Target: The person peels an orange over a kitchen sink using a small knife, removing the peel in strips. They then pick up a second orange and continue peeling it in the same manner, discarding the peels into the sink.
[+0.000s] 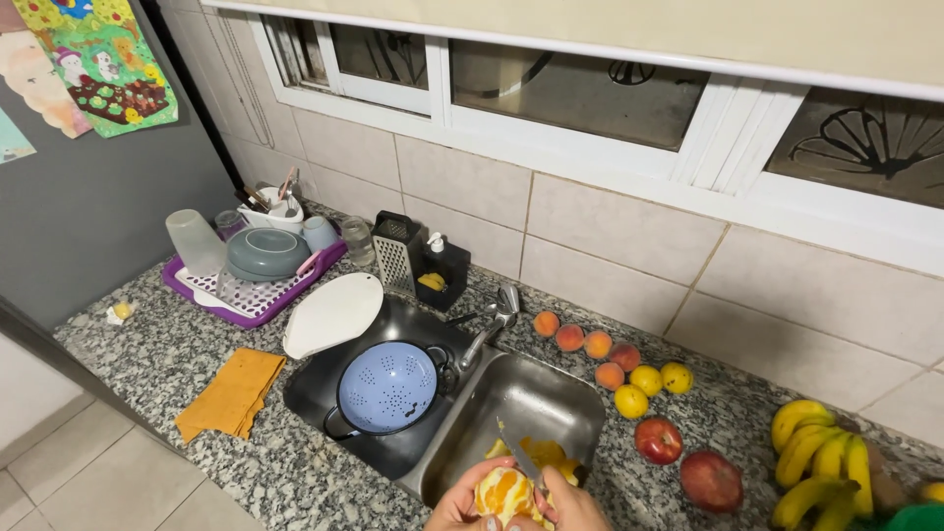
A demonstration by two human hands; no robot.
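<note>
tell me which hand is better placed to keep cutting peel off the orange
Right: the right hand holds the knife with its blade above the orange; the left hand cradles the fruit.

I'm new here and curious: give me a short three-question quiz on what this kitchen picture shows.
1. True or false: the blue colander sits in the sink basin.
2. What does the right hand hold? A spoon, B knife, C grater.
3. Which fruit lies at the far right of the counter?

Key:
1. True.
2. B; the left hand holds a partly peeled orange.
3. The bananas.
</note>
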